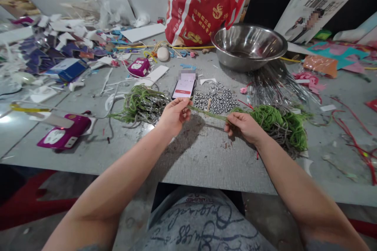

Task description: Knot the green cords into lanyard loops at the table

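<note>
"Between our two hands, what do we have?"

"A length of green cord (207, 114), several thin strands together. Its long axis runs left to right, the left end a little farther from us than the right."

"Which hand is nearer to it?"

"Neither, since each is on it. Our left hand (174, 117) pinches it between thumb and forefinger, and our right hand (242, 124) pinches it farther right and slightly nearer to us. We judge that the straight line between those two grips is the relation that counts."

"So where does it lie from each?"

"To the right of our left fingertips and to the left of our right ones. It looks raised off the table (203, 164), with the metal beads (219, 95) just on its far side."

"And beside our hands?"

"A left bundle (138, 104) sits just beyond our left hand, and a right bundle (271, 119) just right of our right hand; we cannot tell whether they touch."
</note>
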A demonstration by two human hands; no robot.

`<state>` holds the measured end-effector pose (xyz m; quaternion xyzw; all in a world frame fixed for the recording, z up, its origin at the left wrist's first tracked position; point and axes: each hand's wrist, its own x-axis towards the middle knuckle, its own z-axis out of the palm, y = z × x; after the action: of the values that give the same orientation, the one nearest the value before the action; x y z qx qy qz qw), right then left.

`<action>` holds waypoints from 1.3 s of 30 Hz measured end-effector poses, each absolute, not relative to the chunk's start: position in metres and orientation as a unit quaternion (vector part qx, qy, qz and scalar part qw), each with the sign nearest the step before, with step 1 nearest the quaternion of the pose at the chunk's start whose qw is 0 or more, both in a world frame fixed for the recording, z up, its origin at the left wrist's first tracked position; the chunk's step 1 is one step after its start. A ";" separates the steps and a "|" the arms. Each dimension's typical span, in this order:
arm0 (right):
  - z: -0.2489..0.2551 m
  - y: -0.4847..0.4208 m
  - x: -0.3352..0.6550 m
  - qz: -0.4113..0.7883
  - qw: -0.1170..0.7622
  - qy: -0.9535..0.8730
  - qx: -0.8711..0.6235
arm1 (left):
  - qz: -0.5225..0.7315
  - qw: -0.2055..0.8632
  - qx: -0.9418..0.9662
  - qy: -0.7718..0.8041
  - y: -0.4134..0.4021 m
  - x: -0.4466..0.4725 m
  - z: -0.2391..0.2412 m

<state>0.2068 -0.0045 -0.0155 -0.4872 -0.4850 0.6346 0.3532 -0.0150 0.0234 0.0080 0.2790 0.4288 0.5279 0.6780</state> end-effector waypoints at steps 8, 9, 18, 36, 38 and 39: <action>-0.018 -0.002 0.209 0.664 0.352 -0.444 -0.488 | 0.575 0.679 0.165 0.426 0.034 -0.023 0.005; -0.018 -0.001 0.209 0.664 0.352 -0.440 -0.490 | 0.573 0.685 0.158 0.422 0.034 -0.026 0.004; -0.021 0.001 0.212 0.661 0.413 -0.408 -0.476 | 0.555 0.710 0.169 0.399 0.033 -0.037 0.009; -0.018 0.010 0.227 0.628 0.548 -0.338 -0.437 | 0.511 0.763 0.206 0.338 0.028 -0.039 0.008; -0.014 0.009 0.228 0.623 0.551 -0.352 -0.429 | 0.502 0.769 0.211 0.335 0.027 -0.039 0.007; -0.012 0.009 0.228 0.624 0.551 -0.353 -0.427 | 0.499 0.771 0.214 0.333 0.027 -0.038 0.007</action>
<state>0.2278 0.0091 -0.0119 -0.4274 -0.3529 0.6242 0.5506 -0.0385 0.0272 0.0067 0.2138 0.3334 0.4985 0.7711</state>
